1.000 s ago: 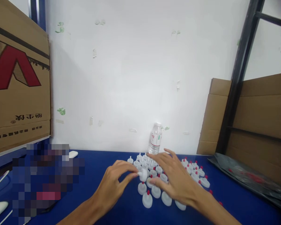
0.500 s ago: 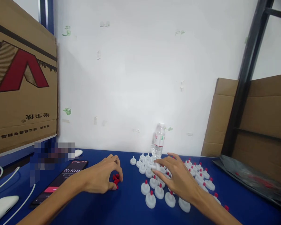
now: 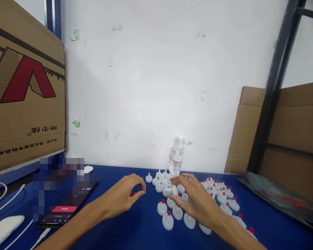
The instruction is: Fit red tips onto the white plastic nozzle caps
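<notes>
while the left hand (image 3: 122, 198) pinches a tiny red tip (image 3: 132, 194), the right hand (image 3: 195, 201) grips a light, stiff white cap (image 3: 172, 190) by its rim.

A scuffed white wall (image 3: 151, 86) is rising behind the blue table (image 3: 135, 232), with a printed cardboard box (image 3: 23, 90) leaning at far left and a black metal rack (image 3: 273, 86) fronting flattened cardboard (image 3: 294, 132) at right under even light.
</notes>
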### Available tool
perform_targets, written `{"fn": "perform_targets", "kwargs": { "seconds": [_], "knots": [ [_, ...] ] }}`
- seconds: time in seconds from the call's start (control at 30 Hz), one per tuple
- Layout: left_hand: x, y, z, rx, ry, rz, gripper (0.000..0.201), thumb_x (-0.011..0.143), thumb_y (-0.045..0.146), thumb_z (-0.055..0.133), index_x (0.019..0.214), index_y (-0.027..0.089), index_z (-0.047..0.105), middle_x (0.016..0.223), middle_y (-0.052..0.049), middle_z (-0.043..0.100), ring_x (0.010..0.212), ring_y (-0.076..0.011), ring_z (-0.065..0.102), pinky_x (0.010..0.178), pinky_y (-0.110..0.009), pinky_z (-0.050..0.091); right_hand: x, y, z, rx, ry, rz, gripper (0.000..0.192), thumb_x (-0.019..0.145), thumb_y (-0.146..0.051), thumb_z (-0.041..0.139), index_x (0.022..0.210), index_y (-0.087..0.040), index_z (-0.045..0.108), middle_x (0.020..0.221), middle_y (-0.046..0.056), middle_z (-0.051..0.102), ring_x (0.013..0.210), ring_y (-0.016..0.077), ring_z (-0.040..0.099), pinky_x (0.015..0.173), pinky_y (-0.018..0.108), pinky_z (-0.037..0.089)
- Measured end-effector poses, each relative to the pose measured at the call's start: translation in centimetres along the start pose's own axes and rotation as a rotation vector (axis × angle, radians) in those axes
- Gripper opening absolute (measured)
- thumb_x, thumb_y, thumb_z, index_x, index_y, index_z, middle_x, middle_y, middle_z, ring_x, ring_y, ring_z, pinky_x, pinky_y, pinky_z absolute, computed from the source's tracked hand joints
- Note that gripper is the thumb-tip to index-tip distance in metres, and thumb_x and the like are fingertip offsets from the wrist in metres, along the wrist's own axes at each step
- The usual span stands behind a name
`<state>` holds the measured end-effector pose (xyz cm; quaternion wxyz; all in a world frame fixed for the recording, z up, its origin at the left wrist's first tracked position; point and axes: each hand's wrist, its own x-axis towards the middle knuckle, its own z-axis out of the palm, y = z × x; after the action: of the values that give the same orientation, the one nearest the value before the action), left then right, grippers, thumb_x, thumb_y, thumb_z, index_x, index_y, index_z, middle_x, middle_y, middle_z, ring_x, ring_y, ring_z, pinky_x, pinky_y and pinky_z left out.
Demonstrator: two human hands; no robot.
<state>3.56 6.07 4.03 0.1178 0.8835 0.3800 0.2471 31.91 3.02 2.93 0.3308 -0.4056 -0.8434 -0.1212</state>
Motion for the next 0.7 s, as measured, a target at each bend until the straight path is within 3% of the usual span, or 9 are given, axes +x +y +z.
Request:
{"fn": "perform_targets", "kwargs": {
  "seconds": [0.1,0.23,0.37,0.57,0.7],
  "knots": [
    [0.3,0.4,1.6,-0.046,0.097,0.057,0.013,0.099,0.032,0.057,0.1,0.025,0.069,0.097,0.0,0.071,0.089,-0.0195,0.063,0.086,-0.034,0.047,-0.3,-0.6,0.5,0.046,-0.007,-0.045,0.025,0.085,-0.023,0.074,0.102,-0.025,0.056,0.096,0.002,0.072,0.096,0.0245,0.066,0.086,0.04,0.053],
    [0.3,1.2,3.4,-0.115,0.196,0.251,0.019,0.1,0.035,0.059,0.109,0.025,0.072,0.098,-0.003,0.073,0.091,-0.0193,0.064,0.085,-0.033,0.049,-0.6,-1.6,1.2,0.095,0.031,-0.121,0.029,0.083,-0.027,0.079,0.101,-0.024,0.056,0.092,0.001,0.07,0.087,0.0221,0.063,0.086,0.04,0.05],
    [0.1,1.8,4.1,-0.135,0.225,0.338,0.026,0.103,0.037,0.053,0.107,0.026,0.076,0.094,-0.004,0.072,0.089,-0.0184,0.064,0.079,-0.03,0.051,-0.9,-2.1,1.5,0.121,0.041,-0.145,0.03,0.084,-0.029,0.079,0.102,-0.023,0.056,0.092,0.001,0.07,0.085,0.0213,0.063,0.085,0.039,0.049],
    [0.1,1.7,4.4,-0.15,0.282,0.265,0.033,0.1,0.048,0.053,0.108,0.025,0.075,0.088,-0.005,0.073,0.083,-0.0197,0.062,0.077,-0.033,0.051,-0.9,-2.8,1.7,0.164,0.158,-0.168,0.027,0.085,-0.028,0.077,0.101,-0.022,0.057,0.087,0.002,0.07,0.079,0.02,0.066,0.075,0.036,0.053],
    [-0.2,2.4,4.3,-0.106,0.156,0.197,0.033,0.105,0.037,0.048,0.085,0.022,0.071,0.08,0.0,0.07,0.079,-0.017,0.06,0.078,-0.031,0.044,-1.1,-3.1,2.1,0.247,0.169,-0.211,0.02,0.093,-0.025,0.067,0.109,-0.024,0.056,0.091,0.003,0.072,0.082,0.02,0.068,0.089,0.04,0.056]
  ]
}}
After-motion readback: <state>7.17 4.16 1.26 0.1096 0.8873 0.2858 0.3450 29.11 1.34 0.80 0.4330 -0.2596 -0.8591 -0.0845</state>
